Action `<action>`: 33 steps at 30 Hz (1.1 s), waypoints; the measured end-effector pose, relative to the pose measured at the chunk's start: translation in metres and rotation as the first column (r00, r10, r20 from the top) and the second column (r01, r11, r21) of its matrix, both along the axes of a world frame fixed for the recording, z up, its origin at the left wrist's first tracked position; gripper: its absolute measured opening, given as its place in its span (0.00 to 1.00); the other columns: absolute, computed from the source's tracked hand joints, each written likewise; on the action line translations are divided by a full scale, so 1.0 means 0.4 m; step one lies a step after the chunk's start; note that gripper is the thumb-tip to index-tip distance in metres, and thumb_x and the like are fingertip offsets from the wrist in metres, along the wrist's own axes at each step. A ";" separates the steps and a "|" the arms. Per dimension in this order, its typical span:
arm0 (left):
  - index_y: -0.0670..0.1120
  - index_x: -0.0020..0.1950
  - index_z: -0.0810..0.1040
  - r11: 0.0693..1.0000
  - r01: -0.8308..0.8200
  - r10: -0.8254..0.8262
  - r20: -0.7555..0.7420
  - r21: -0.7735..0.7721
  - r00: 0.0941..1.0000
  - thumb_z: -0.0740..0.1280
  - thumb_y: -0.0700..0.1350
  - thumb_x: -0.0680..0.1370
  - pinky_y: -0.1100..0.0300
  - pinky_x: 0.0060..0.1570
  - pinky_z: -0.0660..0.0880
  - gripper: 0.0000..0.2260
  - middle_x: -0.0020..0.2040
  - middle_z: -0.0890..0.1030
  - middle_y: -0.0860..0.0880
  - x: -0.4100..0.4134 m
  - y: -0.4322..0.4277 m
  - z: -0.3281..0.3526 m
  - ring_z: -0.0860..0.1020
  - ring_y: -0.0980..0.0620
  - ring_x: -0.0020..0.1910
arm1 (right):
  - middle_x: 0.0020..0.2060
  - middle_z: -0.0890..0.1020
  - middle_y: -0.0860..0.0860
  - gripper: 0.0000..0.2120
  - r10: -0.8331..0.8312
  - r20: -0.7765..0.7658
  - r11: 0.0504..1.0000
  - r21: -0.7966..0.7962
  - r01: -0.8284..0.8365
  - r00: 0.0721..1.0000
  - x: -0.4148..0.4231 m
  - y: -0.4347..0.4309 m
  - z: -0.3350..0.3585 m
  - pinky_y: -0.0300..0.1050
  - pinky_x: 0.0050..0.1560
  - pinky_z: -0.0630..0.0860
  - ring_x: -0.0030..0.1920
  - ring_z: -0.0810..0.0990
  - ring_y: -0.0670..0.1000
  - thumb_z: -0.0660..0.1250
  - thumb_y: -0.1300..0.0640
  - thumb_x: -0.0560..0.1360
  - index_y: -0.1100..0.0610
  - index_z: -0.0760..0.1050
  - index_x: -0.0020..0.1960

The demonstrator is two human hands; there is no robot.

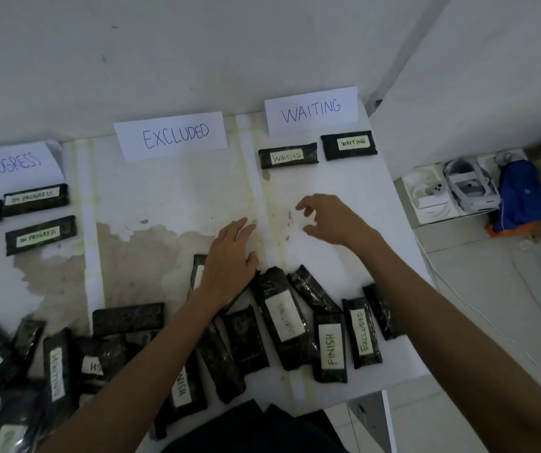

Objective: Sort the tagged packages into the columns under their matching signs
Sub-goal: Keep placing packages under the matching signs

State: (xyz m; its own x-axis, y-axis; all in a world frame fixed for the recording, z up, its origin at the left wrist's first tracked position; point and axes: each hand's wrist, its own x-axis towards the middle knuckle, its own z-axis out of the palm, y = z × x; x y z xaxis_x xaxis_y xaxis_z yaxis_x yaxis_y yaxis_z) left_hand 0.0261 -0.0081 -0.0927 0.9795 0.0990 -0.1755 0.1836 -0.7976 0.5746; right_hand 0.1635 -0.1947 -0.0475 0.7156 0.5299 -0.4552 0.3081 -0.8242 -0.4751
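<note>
Three paper signs lean at the table's back: IN PROGRESS [11,165], EXCLUDED [172,135] and WAITING [311,109]. Two WAITING packages [288,155] [349,145] lie under their sign. Three IN PROGRESS packages [35,199] sit at the left. A pile of black tagged packages [282,318] covers the front. My left hand [230,259] lies flat with straight fingers on a package [198,273] at the pile's back edge. My right hand [326,220] hovers above the bare WAITING column, fingers loosely spread and curled, holding nothing.
White tape strips [91,223] divide the stained table into columns. The table's right edge [403,223] drops to a tiled floor with a white headset in a box [468,188], a blue bag [520,197] and cables.
</note>
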 end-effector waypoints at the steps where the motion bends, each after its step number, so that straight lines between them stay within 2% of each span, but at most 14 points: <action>1: 0.42 0.70 0.67 1.000 0.000 0.000 -0.016 -0.001 1.000 0.62 0.42 0.74 0.46 0.70 0.63 0.24 0.71 0.67 0.42 -0.016 -0.003 -0.006 0.64 0.42 0.71 | 0.56 0.77 0.55 0.21 -0.003 -0.039 1.000 -0.028 0.002 0.999 -0.033 -0.007 -0.003 0.42 0.54 0.72 0.49 0.74 0.49 0.70 0.59 0.72 0.56 0.72 0.64; 5: 0.39 0.68 0.70 0.996 0.081 -0.077 -0.065 0.050 0.995 0.59 0.45 0.74 0.43 0.69 0.63 0.23 0.71 0.68 0.39 -0.059 -0.002 -0.035 0.65 0.39 0.70 | 0.59 0.73 0.57 0.24 -0.052 -0.105 0.979 -0.200 0.030 0.993 -0.183 -0.017 -0.038 0.47 0.54 0.73 0.57 0.75 0.56 0.70 0.54 0.71 0.57 0.68 0.65; 8: 0.40 0.67 0.71 0.991 0.102 -0.094 -0.084 0.090 0.992 0.57 0.47 0.75 0.46 0.70 0.61 0.22 0.72 0.67 0.40 -0.065 0.001 -0.042 0.64 0.39 0.71 | 0.58 0.69 0.58 0.26 -0.064 -0.017 0.968 -0.243 0.058 0.998 -0.264 -0.010 -0.059 0.48 0.47 0.72 0.56 0.72 0.59 0.70 0.57 0.70 0.58 0.64 0.64; 11: 0.40 0.68 0.70 0.992 0.103 -0.095 -0.095 0.076 0.991 0.58 0.47 0.75 0.45 0.71 0.61 0.22 0.73 0.65 0.41 -0.057 0.002 -0.036 0.62 0.40 0.72 | 0.58 0.70 0.58 0.25 -0.020 0.114 0.963 -0.264 0.050 0.993 -0.291 -0.004 -0.073 0.47 0.44 0.71 0.55 0.72 0.58 0.69 0.60 0.71 0.58 0.63 0.64; 15: 0.41 0.68 0.69 0.999 0.044 -0.045 -0.066 -0.011 0.997 0.64 0.40 0.75 0.45 0.70 0.61 0.21 0.72 0.64 0.39 -0.050 -0.002 -0.017 0.62 0.39 0.71 | 0.57 0.72 0.58 0.25 0.006 0.182 0.974 -0.222 0.035 0.983 -0.280 -0.007 -0.076 0.48 0.46 0.73 0.55 0.73 0.58 0.69 0.53 0.71 0.59 0.66 0.63; 17: 0.41 0.67 0.70 0.999 0.014 -0.013 0.003 -0.048 1.000 0.64 0.39 0.75 0.45 0.67 0.64 0.20 0.71 0.66 0.39 -0.049 -0.004 0.000 0.64 0.39 0.69 | 0.56 0.74 0.58 0.25 -0.096 0.163 0.989 -0.096 0.113 0.982 -0.257 -0.014 -0.058 0.49 0.50 0.74 0.54 0.74 0.58 0.70 0.53 0.70 0.59 0.67 0.64; 18: 0.42 0.67 0.71 0.998 0.005 -0.003 0.034 -0.061 0.999 0.64 0.39 0.75 0.46 0.66 0.65 0.20 0.70 0.67 0.40 -0.048 -0.006 0.010 0.65 0.40 0.68 | 0.56 0.76 0.57 0.24 -0.197 0.120 0.980 0.011 0.197 0.973 -0.242 -0.018 -0.044 0.46 0.50 0.74 0.53 0.75 0.57 0.70 0.55 0.70 0.59 0.69 0.64; 21: 0.43 0.65 0.72 0.992 -0.003 0.012 0.067 -0.127 0.998 0.62 0.41 0.75 0.50 0.64 0.68 0.19 0.66 0.71 0.43 -0.048 -0.015 0.034 0.67 0.43 0.65 | 0.50 0.79 0.53 0.18 -0.502 -0.120 0.821 0.244 0.516 0.856 -0.195 -0.032 0.000 0.37 0.42 0.74 0.43 0.78 0.50 0.68 0.63 0.71 0.57 0.73 0.61; 23: 0.44 0.66 0.72 0.986 0.010 0.000 0.058 -0.166 0.998 0.62 0.42 0.76 0.51 0.63 0.68 0.18 0.64 0.72 0.45 -0.051 -0.026 0.043 0.67 0.45 0.64 | 0.48 0.80 0.52 0.15 -0.609 -0.330 0.661 0.291 0.692 0.721 -0.171 -0.035 0.011 0.43 0.46 0.79 0.44 0.79 0.51 0.67 0.66 0.72 0.57 0.75 0.57; 25: 0.45 0.67 0.71 0.975 0.017 -0.013 0.019 -0.221 1.000 0.63 0.41 0.76 0.54 0.63 0.68 0.18 0.63 0.73 0.46 -0.051 -0.039 0.049 0.68 0.48 0.63 | 0.47 0.81 0.55 0.13 -0.619 -0.555 0.486 0.286 0.826 0.556 -0.157 -0.029 0.020 0.49 0.48 0.81 0.46 0.80 0.54 0.65 0.70 0.72 0.59 0.74 0.55; 27: 0.46 0.67 0.70 0.947 -0.009 -0.002 -0.032 -0.322 1.000 0.63 0.41 0.77 0.55 0.59 0.71 0.18 0.61 0.74 0.47 -0.049 -0.054 0.062 0.72 0.49 0.60 | 0.47 0.80 0.57 0.14 -0.564 -0.691 0.376 0.272 0.886 0.452 -0.154 -0.022 0.031 0.48 0.46 0.81 0.47 0.81 0.56 0.63 0.72 0.73 0.61 0.73 0.56; 30: 0.47 0.66 0.71 0.863 -0.126 0.048 -0.170 -0.490 0.984 0.63 0.41 0.78 0.59 0.52 0.75 0.16 0.55 0.77 0.49 -0.043 -0.073 0.087 0.77 0.51 0.51 | 0.45 0.81 0.57 0.13 -0.489 -0.785 0.297 0.261 0.918 0.381 -0.163 -0.005 0.044 0.46 0.42 0.82 0.44 0.82 0.55 0.63 0.74 0.73 0.63 0.72 0.56; 33: 0.51 0.63 0.73 0.800 -0.217 0.073 -0.269 -0.560 0.960 0.64 0.44 0.78 0.57 0.50 0.77 0.14 0.50 0.79 0.51 -0.039 -0.084 0.086 0.79 0.51 0.48 | 0.45 0.81 0.60 0.13 -0.467 -0.819 0.248 0.242 0.938 0.334 -0.175 0.013 0.044 0.49 0.44 0.83 0.44 0.82 0.57 0.63 0.73 0.73 0.65 0.71 0.56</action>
State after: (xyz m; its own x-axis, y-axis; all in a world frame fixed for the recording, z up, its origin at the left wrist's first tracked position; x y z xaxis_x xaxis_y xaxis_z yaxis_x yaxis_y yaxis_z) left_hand 0.0107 -0.0416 -0.0584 0.8887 0.0458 -0.4562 0.4495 -0.2823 0.8475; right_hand 0.0933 -0.1895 -0.0297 0.6953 0.1837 -0.6949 -0.7131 0.0554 -0.6989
